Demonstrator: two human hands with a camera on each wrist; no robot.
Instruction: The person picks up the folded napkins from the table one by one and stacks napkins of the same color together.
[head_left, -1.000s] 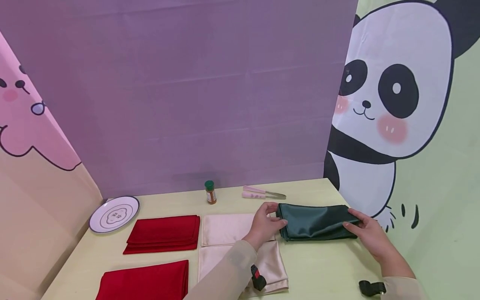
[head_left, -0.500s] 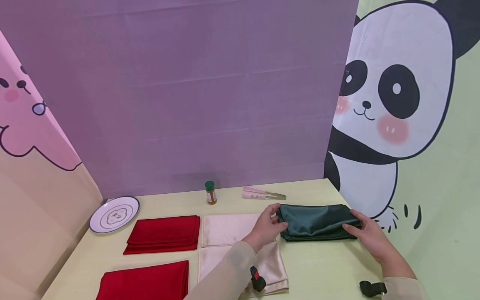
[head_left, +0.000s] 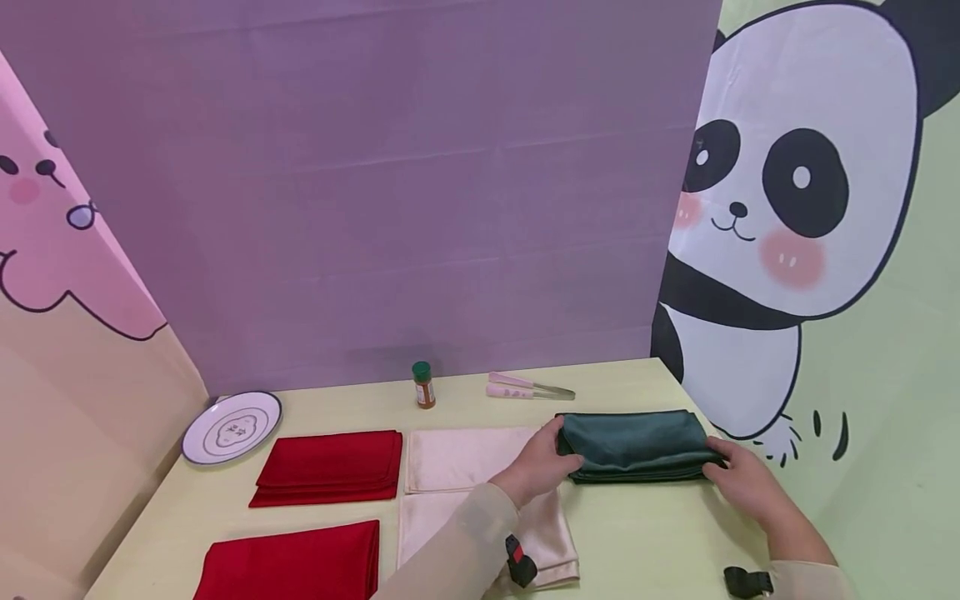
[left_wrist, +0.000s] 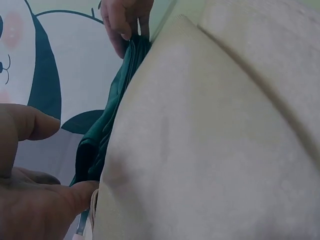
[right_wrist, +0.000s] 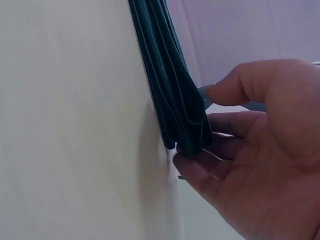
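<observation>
right hand (head_left: pixel 750 483) and left hand (head_left: pixel 534 468) have slid slightly down the ends of green cloth (head_left: pixel 637 446), right one grasping it, left one's grip unclear, so straightening seems under way.

Free tabletop (head_left: pixel 645 533) before green cloth (head_left: pixel 637 446), pink tongs (head_left: pixel 521 393) behind

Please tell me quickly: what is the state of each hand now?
Left hand: open, at the left end of the folded green cloth.
Right hand: closed, holding the right end of the same cloth.
</observation>
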